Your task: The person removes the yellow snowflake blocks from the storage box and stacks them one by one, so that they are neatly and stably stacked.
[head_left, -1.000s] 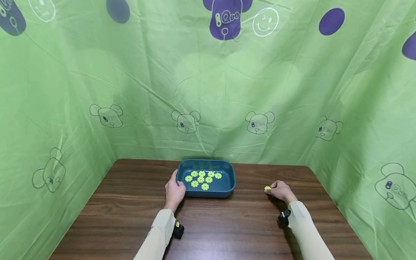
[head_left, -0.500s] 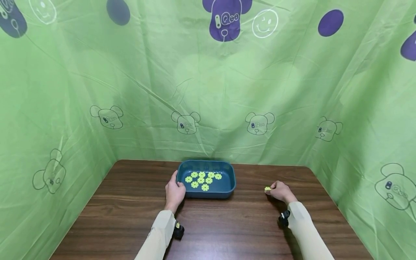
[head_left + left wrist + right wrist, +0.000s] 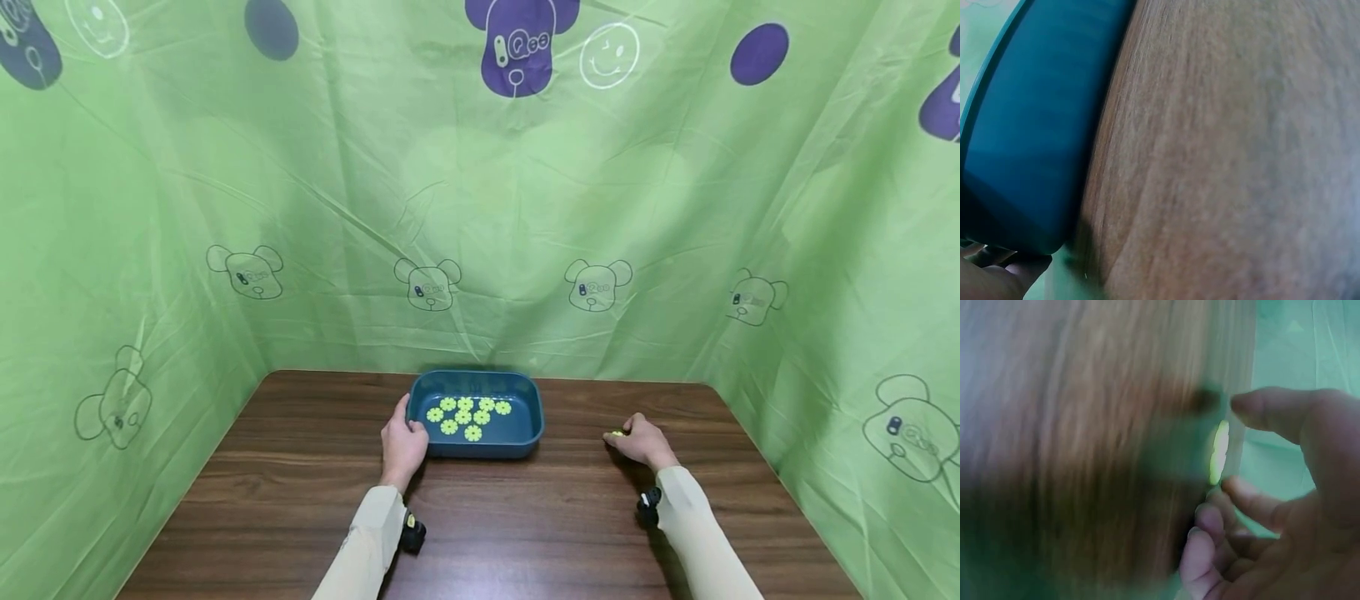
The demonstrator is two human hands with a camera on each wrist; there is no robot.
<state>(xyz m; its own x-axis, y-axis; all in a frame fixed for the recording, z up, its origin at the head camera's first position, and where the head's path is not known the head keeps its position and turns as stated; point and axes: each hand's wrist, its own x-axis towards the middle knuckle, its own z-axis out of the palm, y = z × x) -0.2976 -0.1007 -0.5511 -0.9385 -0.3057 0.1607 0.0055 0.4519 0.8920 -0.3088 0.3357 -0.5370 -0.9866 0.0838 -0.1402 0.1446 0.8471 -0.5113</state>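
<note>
A dark blue rectangular plastic tub (image 3: 476,448) stands near the table's back edge. Several yellow-green, notched flower-shaped discs (image 3: 472,433) lie flat inside it. My left hand (image 3: 403,442) grips the tub's left side, its thumb by the rim. In the left wrist view the tub's outer wall (image 3: 1041,137) fills the left side, and only part of the left hand (image 3: 997,278) shows. To the right of the tub, my right hand (image 3: 643,440) is low at the table, thumb and finger around the edges of a single flower-shaped disc (image 3: 1219,453), which is partly covered in the head view.
The brown wood-grain table (image 3: 517,525) extends between both arms and toward the front. A green printed cloth (image 3: 517,208) hangs behind and on both sides, close to the tub's back. Black wrist cameras (image 3: 412,533) sit on both wrists.
My right hand has shifted slightly left, and its fingers now cover more of the single disc. The left hand and the tub stay in place.
</note>
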